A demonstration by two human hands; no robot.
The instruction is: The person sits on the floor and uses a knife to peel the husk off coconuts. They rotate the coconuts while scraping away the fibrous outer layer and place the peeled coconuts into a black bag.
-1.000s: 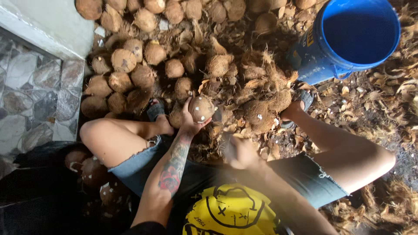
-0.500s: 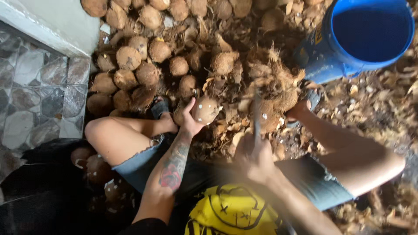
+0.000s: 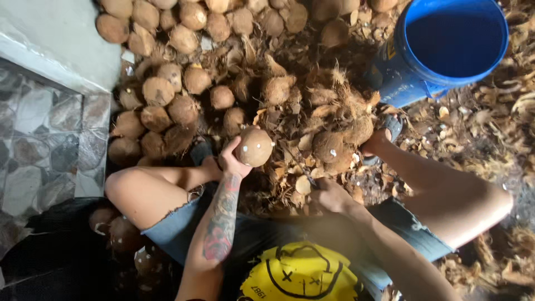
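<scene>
My left hand [image 3: 227, 163] grips a round brown coconut [image 3: 254, 146] from below, holding it just above the husk litter between my knees. White chips dot its shell. My right hand [image 3: 330, 196] is closed around the handle of a thin dark blade [image 3: 301, 169], whose tip points toward the coconut and stops a little to its right. Another husky coconut [image 3: 329, 146] lies on the ground beyond the blade. I sit with bare knees spread to either side.
A heap of brown coconuts [image 3: 167, 100] fills the upper left, with torn husk pieces [image 3: 312, 100] piled in the middle. A blue bucket [image 3: 401, 78] stands at the upper right. Stone tiles [image 3: 39, 128] lie at the left, and more coconuts [image 3: 120, 234] sit by my left thigh.
My right hand rose with the blade in a blur half a second ago and has come back down low near my lap. The left hand kept hold of the coconut.
</scene>
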